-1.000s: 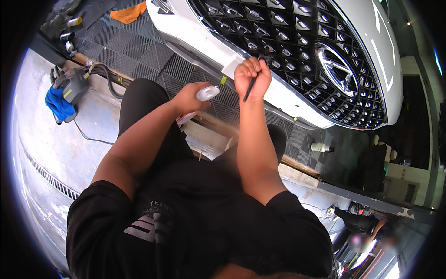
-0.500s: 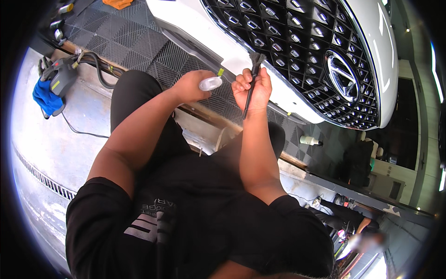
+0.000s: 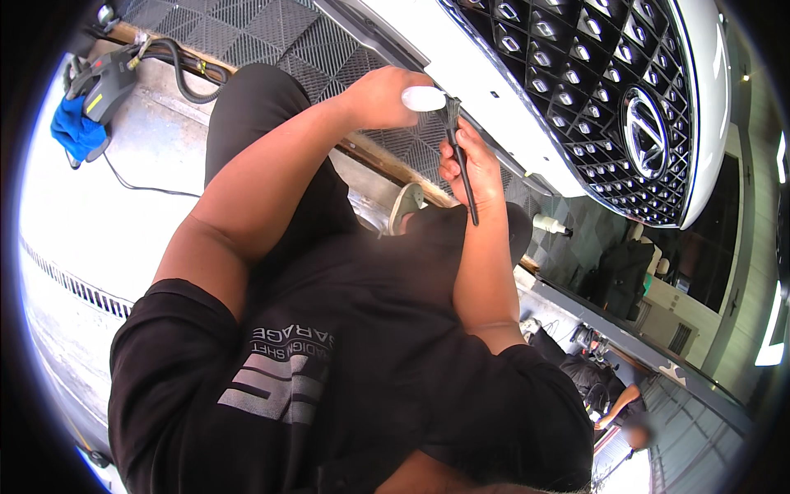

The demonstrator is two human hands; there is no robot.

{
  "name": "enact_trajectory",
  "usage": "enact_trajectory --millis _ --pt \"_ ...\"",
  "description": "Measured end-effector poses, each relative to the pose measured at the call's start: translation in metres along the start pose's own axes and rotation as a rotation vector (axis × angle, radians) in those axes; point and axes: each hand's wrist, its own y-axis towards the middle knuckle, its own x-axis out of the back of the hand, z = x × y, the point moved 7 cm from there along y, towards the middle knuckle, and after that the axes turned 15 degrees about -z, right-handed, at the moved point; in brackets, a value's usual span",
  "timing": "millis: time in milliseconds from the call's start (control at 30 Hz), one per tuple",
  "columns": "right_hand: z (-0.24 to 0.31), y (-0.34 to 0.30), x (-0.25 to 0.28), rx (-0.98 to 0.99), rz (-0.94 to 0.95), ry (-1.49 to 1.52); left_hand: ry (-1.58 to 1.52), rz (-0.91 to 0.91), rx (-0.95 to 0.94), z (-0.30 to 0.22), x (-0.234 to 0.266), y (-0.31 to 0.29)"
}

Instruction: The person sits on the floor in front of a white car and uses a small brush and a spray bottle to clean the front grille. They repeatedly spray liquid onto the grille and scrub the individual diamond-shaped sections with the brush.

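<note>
My left hand [image 3: 380,97] is closed round a white bottle [image 3: 423,99], whose pale rounded end faces up toward me; the rest of it is hidden. My right hand [image 3: 481,171] grips a black detailing brush [image 3: 463,169] by its handle, bristles pointing away from me. The bristle tips are right beside the bottle's end; whether they touch, I cannot tell. Just beyond both hands is the white front bumper [image 3: 502,99] of a car, with a black grille [image 3: 576,90] studded with bright pieces and a round chrome emblem [image 3: 646,133].
Dark grid floor tiles [image 3: 247,33] lie under the car, bordered by a wooden strip [image 3: 366,155]. A grey-black machine [image 3: 111,86] with a hose and a blue cloth [image 3: 76,130] stands at left. A white bottle [image 3: 550,224] lies at right; another person [image 3: 605,391] is farther back.
My left hand has carried the bottle rightward and up to the brush's bristles. The brush now leans the other way. The view has shifted, so the car appears farther right.
</note>
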Motion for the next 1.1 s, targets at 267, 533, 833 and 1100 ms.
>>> enact_trajectory --millis 267,533,833,1100 --pt "0.005 -0.006 -0.003 -0.007 -0.025 0.013 -0.013 0.045 -0.01 -0.001 -0.007 -0.001" --pt "0.0 -0.011 -0.007 -0.057 0.04 0.198 -0.048 0.018 0.007 -0.008 -0.001 0.001" --pt "0.053 -0.017 -0.029 0.115 0.18 0.658 0.033 -0.103 -0.058 -0.005 0.003 0.001" --pt "0.132 0.012 -0.059 0.339 -0.014 0.701 -0.005 -0.094 0.007 0.002 0.009 0.002"
